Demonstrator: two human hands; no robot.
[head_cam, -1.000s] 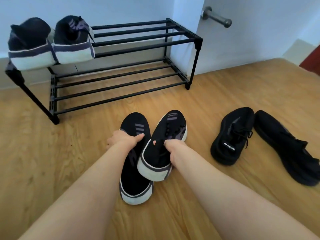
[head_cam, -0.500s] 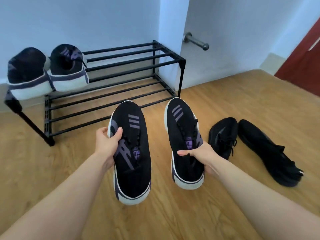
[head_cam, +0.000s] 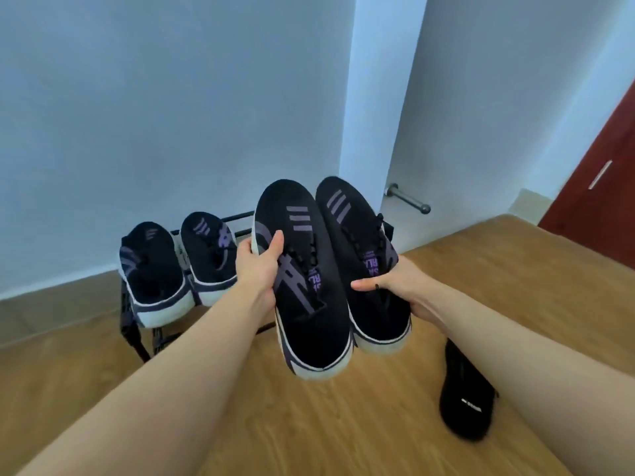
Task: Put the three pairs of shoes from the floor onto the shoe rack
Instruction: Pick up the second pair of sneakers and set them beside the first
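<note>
While both arms reach forward from the bottom of the head view, each hand carries 1 black knit sneaker, toe pointing away and up, heel toward the camera.

Left hand [head_cam: 258, 266]: closed around the left held sneaker [head_cam: 302, 280] at its outer edge, thumb laid across the upper near the laces, remaining fingers hidden beneath the shoe. This sneaker shows 3 grey-purple bars on the toe, a purple graphic along the side, and a white sole rim at the heel.

Right hand [head_cam: 398, 283]: closed around the right held sneaker [head_cam: 357, 242] from its right side, thumb stretched across the upper just behind the laces, palm under the shoe. Same 3-bar marking on the toe, same white sole edge.

The 2 held sneakers sit side by side, edges touching or nearly so; both are off the floor and in front of the right part of the shoe rack [head_cam: 137, 338], covering most of it.

On the rack's top tier, left end: 1 matching pair, far-left racked sneaker [head_cam: 151, 273] and its partner [head_cam: 209, 255], heels toward the camera, white soles visible, standing just beside each other. The partner shoe lies just left of the left hand.

On the wooden floor [head_cam: 309, 424], lower right: 1 all-black sneaker [head_cam: 464, 400] with a small white mark at the heel, partly hidden by the right forearm. A second shoe of that pair cannot be seen.

Background: pale blue wall [head_cam: 171, 115], a metal door stop [head_cam: 409, 201] projecting from it, dark red door [head_cam: 601, 166] at right edge.
</note>
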